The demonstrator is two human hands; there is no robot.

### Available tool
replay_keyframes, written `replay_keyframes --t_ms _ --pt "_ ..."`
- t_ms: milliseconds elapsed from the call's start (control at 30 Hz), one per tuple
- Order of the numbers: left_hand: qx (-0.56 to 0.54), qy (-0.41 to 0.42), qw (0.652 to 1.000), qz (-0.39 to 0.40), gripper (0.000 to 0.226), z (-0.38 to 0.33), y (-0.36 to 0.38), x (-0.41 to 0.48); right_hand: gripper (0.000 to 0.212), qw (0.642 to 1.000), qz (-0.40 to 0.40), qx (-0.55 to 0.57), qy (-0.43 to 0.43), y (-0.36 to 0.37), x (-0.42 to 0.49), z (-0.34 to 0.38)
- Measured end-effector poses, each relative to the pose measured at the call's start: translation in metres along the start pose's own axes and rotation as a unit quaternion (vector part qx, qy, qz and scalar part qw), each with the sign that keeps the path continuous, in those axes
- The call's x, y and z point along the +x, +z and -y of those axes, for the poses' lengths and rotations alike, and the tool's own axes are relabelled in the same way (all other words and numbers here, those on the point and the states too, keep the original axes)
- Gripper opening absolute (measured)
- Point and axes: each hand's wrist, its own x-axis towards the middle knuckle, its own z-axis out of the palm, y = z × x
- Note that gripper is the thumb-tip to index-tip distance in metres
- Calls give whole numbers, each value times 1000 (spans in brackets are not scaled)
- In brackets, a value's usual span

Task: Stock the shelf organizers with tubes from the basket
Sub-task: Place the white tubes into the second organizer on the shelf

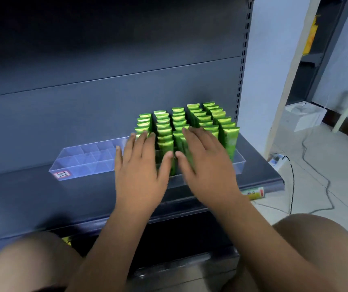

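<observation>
1. The tubes are glossy green, flat-topped and standing upright, packed in five close rows that run front to back
2. They fill the right organizer, a clear plastic tray on the dark shelf, close to the shelf's right end
3. The left organizer stands beside it on the left. It has the same clear walls and small divided compartments, with the shelf showing through, and a red-and-white sticker on its front left corner
4. The left hand is flat, fingers straight and spread, its tips over the front tubes of the leftmost rows
5. The right hand is likewise flat with its fingers fanned out over the middle and right rows. Both hands are blurred, so I cannot tell whether they press on the tube tops
6. The two thumbs nearly meet above the front of the middle row
7. The rearmost tubes stand near the back panel, and the slotted post rises just to their right
8. A strip of bare shelf runs between the organizers and the shelf's front edge
9. The person's knees sit low in front of the shelf, and a cable trails over the floor on the right
</observation>
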Motion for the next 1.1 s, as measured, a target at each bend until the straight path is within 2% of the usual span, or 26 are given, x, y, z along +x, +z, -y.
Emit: replay_keyframes --t_ms 67,167,267,333,467,600,667,767,867,933,1100 --pt "44 -44 998 -11 66 37 -19 -22 57 998 53 41 -16 16 2 40" --pt "107 -127 985 -39 68 100 -59 -56 58 990 88 103 -44 44 2 107" --pt "167 -221 958 -71 69 163 -108 -105 57 972 127 167 -104 77 -6 193" --pt "204 -248 945 -61 69 189 -128 -131 61 961 149 194 -133 94 -14 237" --pt "261 -362 892 -74 73 252 -185 -219 59 908 220 269 -234 143 -56 360" --pt "295 -473 828 -62 72 295 -213 -306 47 856 283 312 -299 188 -111 445" --pt "287 -521 803 -49 70 314 -213 -344 40 831 343 319 -298 214 -141 468" --pt "248 -574 780 -33 60 340 -197 -393 30 790 478 262 -280 261 -183 480" --pt "162 -629 760 -15 55 365 -166 -431 27 750 584 190 -246 307 -211 477" --pt "100 -669 736 -13 53 382 -145 -450 28 738 622 156 -212 332 -221 472" --pt "-50 -796 601 -42 51 436 -87 -492 19 708 689 113 -106 396 -254 456"
